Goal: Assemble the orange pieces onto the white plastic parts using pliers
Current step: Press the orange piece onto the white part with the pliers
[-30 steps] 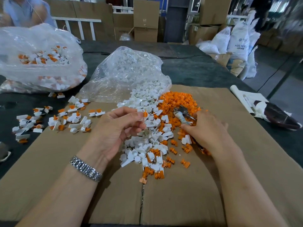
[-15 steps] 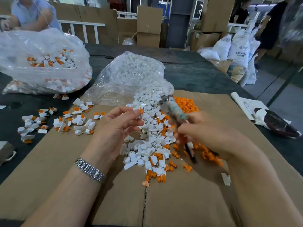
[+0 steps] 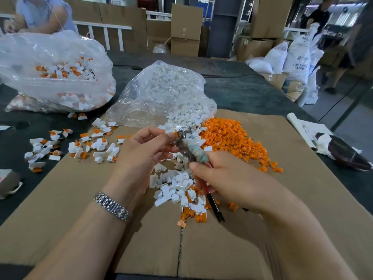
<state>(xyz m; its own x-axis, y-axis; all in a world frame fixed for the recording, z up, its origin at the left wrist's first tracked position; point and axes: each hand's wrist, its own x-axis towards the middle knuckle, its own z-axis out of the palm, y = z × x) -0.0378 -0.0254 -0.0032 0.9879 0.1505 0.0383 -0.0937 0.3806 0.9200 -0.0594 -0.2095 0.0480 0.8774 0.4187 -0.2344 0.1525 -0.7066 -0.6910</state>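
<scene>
My left hand (image 3: 144, 156) pinches a small white plastic part with an orange piece (image 3: 176, 134) at its fingertips. My right hand (image 3: 228, 178) grips the pliers (image 3: 189, 147), whose tape-wrapped neck points up-left so the metal jaws meet that part. A black handle end sticks out below my right hand. A heap of loose orange pieces (image 3: 232, 138) lies on the cardboard sheet (image 3: 232, 249) to the right, and loose white parts (image 3: 175, 184) lie under my hands.
An open clear bag of white parts (image 3: 161, 93) lies behind my hands. A larger bag of assembled pieces (image 3: 52, 73) sits at far left, with assembled pieces (image 3: 76, 145) scattered near it. A rolled paper and dark object (image 3: 343, 152) lie at right. People stand behind the table.
My right hand lifted the pliers off the orange heap and swung them left, bringing the jaws to the part in my left hand. The left hand stayed about where it was.
</scene>
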